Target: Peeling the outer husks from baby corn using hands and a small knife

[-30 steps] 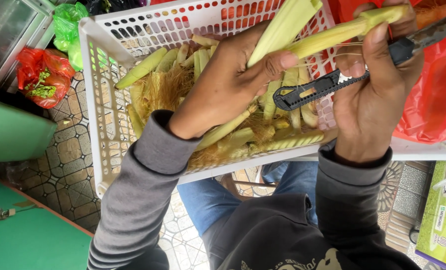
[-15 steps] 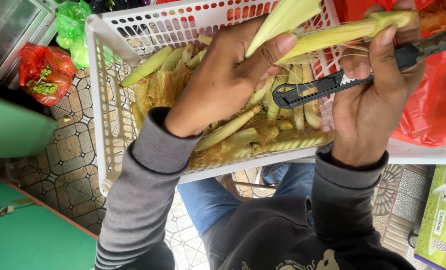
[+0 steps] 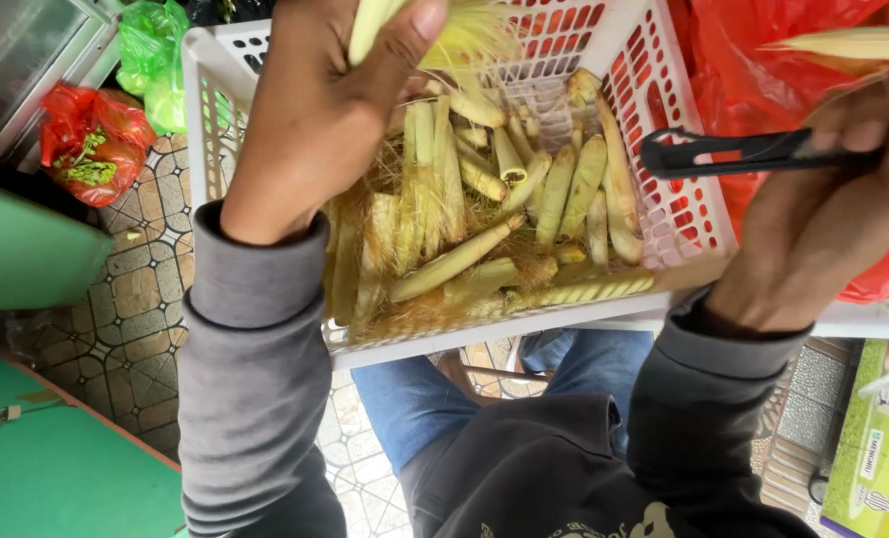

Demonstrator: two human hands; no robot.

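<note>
Basket [image 3: 215, 120] of white plastic lattice rests over the person's lap, heaped with baby corn [image 3: 454, 261] and pale husk strands. Above its left half, the left hand [image 3: 310, 120] has its grip clenched around a husk strip [image 3: 375, 22]. At the basket's right edge, the right hand [image 3: 828, 214] grasps a black utility knife [image 3: 753, 151], blade end pointing over the basket, and also pins a peeled corn ear [image 3: 858, 45]. Beyond the right rim lies a red plastic bag [image 3: 753, 60].

Light: soft, even daylight, fairly bright.
Shadows: faint, diffuse.
Glare: mild sheen on red plastic bag [image 3: 763, 60].
Blur: right hand [image 3: 823, 214] slightly smeared.
Edges: wide-angle stretch.
</note>
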